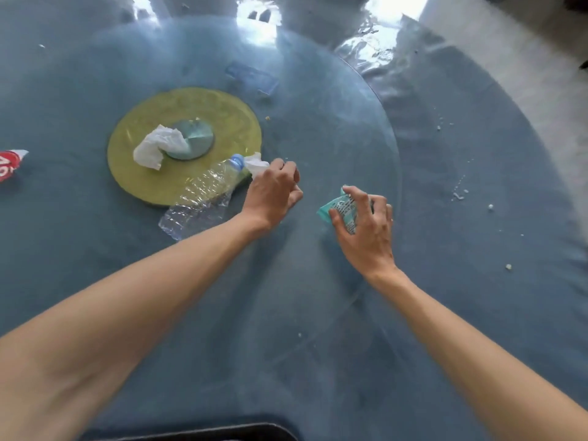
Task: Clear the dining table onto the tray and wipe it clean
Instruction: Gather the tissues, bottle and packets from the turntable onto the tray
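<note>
A dark rounded edge [203, 432], perhaps a tray or a chair back, shows at the very bottom, nearest the camera, too cropped to tell which. Above it two bare forearms reach out over the blue-covered dining table [477, 281], whose middle carries a round glass turntable [334, 122]. The right hand [366, 230] presses down on a small teal packet [337, 210] with printed text, fingers spread and curled over it, thumb at its near left corner; the packet lies on the glass near its right rim. The left hand [273, 192] is loosely curled, fingertips pinching a bit of white tissue [256, 163] just beside the blue cap of a crushed clear plastic bottle [200, 198]. The bottle lies on its side, its cap end over the edge of a yellow-green disc [222, 116] under the glass, its base pointing toward the camera. On that disc, beside the grey round hub [194, 140] at its centre, sits a crumpled white napkin [157, 148]. A clear flat plastic piece [253, 78] lies farther back on the glass. At the far left edge is a red and white wrapper [11, 163], partly cut off. Small white crumbs [459, 194] are scattered on the cloth to the right, well apart from the hands. Bright window glare shines off the far side of the table.
</note>
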Tool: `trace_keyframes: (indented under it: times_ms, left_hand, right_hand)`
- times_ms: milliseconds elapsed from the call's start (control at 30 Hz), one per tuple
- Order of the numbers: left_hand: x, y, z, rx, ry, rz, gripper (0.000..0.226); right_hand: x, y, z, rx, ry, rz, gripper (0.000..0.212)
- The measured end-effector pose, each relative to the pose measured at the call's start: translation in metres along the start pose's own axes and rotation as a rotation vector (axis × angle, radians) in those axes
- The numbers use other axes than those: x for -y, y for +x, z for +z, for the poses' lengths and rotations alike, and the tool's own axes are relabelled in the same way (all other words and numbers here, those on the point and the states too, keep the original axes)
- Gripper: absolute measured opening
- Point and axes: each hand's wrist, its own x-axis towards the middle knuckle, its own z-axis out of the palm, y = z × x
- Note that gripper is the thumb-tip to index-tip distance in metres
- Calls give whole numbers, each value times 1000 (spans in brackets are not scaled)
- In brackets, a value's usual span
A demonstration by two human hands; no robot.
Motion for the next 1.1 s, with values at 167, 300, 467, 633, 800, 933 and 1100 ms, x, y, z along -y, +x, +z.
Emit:
trace_keyframes:
  times_ms: [167, 300, 467, 633, 800, 933, 1100]
  left_hand:
    - [-20, -80, -50, -113, -247, -29, 13]
    - [-28, -167, -99, -214, -357, -67, 11]
    - [-23, -289, -132, -308, -445, -186, 10]
    - [-18, -403, -126, -301, -453, -192, 19]
    - [12, -495, -88, -109, -256, -68, 26]
    - [32, -527, -60, -8, -152, -26, 30]
    - [36, -530, -53, 65, -61, -2, 53]
  right_hand:
    - [41, -77, -37, -18, 112, 10, 50]
    - [73, -149, -69, 24, 191, 5, 48]
    - [101, -242, -91, 135, 249, -30, 52]
    - [109, -326, -90, 272, 270, 10, 53]
    - [107, -390, -64, 400, 125, 37, 60]
    - [102, -420, -47, 438, -20, 24, 63]
    - [108, -429, -41, 454, -85, -9, 70]
